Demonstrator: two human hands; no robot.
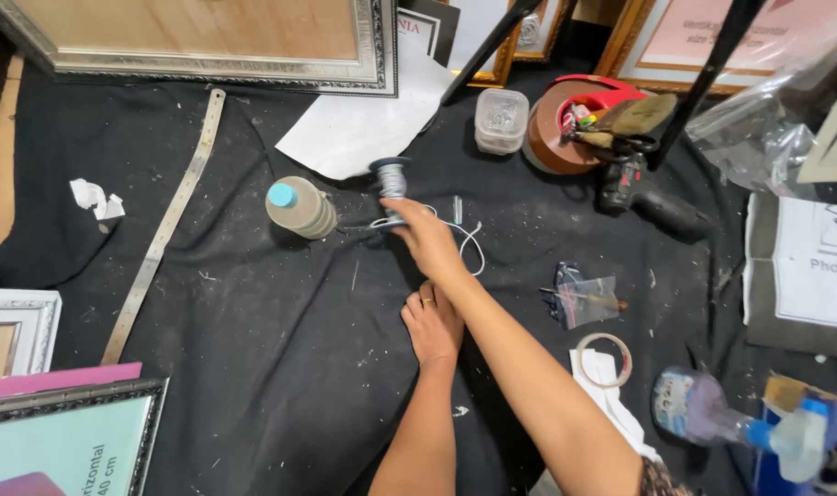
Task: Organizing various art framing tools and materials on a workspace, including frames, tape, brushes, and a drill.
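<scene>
Black cloth (281, 367) was found covering the work surface, dusted with pale specks. The right hand (423, 234) was extended across it, fingers closed on the lower end of a grey spool (392, 184), which was held upright near the middle of the cloth. White cord (474, 243) was seen looping loose just right of that hand. The left hand (434, 326) was laid flat and released on the cloth, palm down, directly beneath the right forearm; a ring was noted on one finger. A bottle (299, 208) with a blue cap was lying on its side just left of the spool, apart from it. A metal ruler (161, 230) was set diagonally well to the left. Behind the spool, white paper (363, 124) and a clear tub (501, 119) were recorded, with a brown tape roll (561, 138) and a drill (648, 197) further right. A small plastic bag (584, 298) and a tape ring (605, 354) were lying right of the forearm. Picture frames (207, 41) were ranged along the far and left edges.
</scene>
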